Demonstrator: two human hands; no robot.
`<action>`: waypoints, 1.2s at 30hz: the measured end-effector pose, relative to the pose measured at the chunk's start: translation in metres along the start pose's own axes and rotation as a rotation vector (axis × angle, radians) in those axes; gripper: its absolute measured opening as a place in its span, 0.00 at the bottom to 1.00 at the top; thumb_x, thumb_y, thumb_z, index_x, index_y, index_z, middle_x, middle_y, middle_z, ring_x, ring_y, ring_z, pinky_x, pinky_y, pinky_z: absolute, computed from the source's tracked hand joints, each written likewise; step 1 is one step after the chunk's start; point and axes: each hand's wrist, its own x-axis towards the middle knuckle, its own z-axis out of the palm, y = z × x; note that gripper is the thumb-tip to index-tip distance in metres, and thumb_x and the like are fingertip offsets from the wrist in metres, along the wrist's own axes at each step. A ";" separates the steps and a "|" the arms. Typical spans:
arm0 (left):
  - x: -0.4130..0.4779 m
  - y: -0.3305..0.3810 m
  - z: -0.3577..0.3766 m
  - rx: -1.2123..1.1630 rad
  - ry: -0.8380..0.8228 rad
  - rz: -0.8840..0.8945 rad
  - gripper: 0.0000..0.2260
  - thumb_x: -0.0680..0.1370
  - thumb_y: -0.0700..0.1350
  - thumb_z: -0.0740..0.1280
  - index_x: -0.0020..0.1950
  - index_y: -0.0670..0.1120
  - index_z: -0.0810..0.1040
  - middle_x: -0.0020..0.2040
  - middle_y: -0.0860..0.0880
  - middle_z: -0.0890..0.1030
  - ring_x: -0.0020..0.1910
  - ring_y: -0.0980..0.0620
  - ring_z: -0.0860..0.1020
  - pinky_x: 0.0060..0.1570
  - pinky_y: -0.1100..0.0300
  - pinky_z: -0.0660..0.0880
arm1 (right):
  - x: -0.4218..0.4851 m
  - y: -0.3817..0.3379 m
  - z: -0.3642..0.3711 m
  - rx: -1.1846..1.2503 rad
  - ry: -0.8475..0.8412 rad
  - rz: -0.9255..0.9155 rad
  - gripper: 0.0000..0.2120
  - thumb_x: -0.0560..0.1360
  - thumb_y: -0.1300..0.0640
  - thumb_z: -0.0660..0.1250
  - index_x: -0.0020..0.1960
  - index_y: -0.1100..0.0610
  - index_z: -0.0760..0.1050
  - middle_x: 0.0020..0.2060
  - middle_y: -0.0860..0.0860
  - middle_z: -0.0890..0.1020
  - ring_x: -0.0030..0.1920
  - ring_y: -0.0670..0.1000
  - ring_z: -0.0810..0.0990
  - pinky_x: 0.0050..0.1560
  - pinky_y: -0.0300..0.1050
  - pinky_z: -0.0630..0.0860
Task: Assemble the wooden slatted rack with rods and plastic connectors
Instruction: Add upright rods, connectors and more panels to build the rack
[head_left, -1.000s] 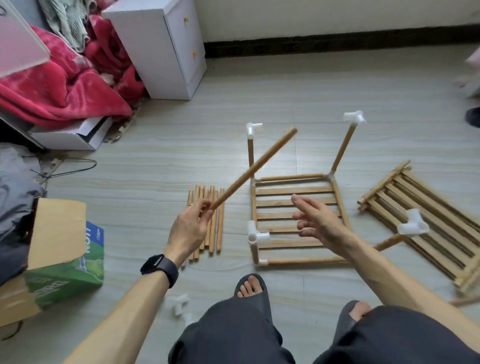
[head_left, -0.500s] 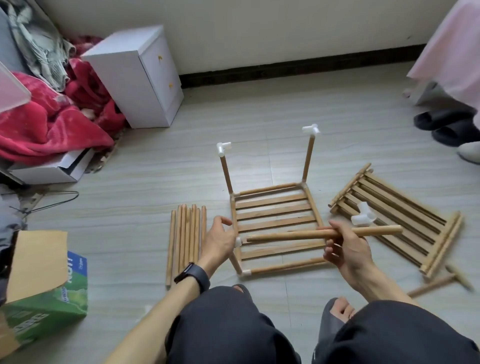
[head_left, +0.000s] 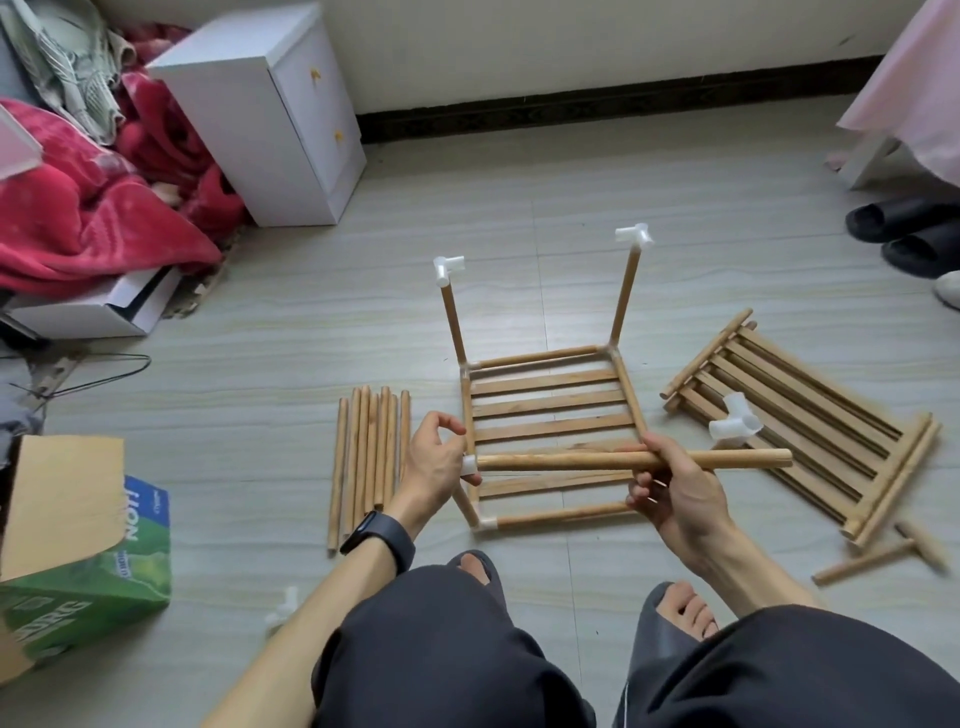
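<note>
**Rod held level at the corner connector**

Nearest: my right hand (head_left: 680, 493) wraps its fingers round a smooth, round wooden rod (head_left: 571, 461) and holds it level. The rod's left end meets a white plastic connector (head_left: 470, 464), which my left hand (head_left: 434, 465) grips with curled fingers. Beneath lies the slatted frame (head_left: 545, 405), pale flat slats on the floor (head_left: 311, 338). Loose rods (head_left: 369, 457) lie just left of it. Farther off, two uprights (head_left: 626, 296) rise from the frame, each capped by an angled white fitting (head_left: 634, 235). A spare slatted panel (head_left: 831, 415) lies to the right.

Loose rods (head_left: 862, 561) (lower right) are blurred; the box (head_left: 62, 509) is cut off.
</note>
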 end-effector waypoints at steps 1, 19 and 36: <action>0.000 0.001 0.001 -0.002 0.010 0.000 0.05 0.83 0.37 0.58 0.58 0.42 0.71 0.58 0.45 0.73 0.31 0.48 0.83 0.36 0.54 0.81 | 0.000 0.000 0.000 0.003 -0.004 -0.006 0.15 0.81 0.53 0.66 0.47 0.65 0.82 0.28 0.51 0.72 0.27 0.48 0.71 0.30 0.40 0.72; 0.000 0.000 0.008 -0.018 0.154 0.035 0.04 0.82 0.37 0.57 0.52 0.44 0.71 0.47 0.46 0.76 0.26 0.50 0.81 0.29 0.54 0.78 | 0.030 0.009 0.030 0.038 0.015 0.212 0.14 0.78 0.56 0.68 0.44 0.65 0.85 0.25 0.49 0.68 0.26 0.46 0.70 0.30 0.40 0.75; 0.007 0.106 0.091 0.769 -0.602 0.471 0.18 0.81 0.58 0.64 0.67 0.51 0.74 0.61 0.51 0.81 0.56 0.53 0.79 0.58 0.53 0.79 | -0.018 -0.055 -0.067 -0.607 0.228 -0.350 0.17 0.81 0.49 0.67 0.39 0.58 0.82 0.26 0.51 0.74 0.29 0.53 0.71 0.33 0.48 0.68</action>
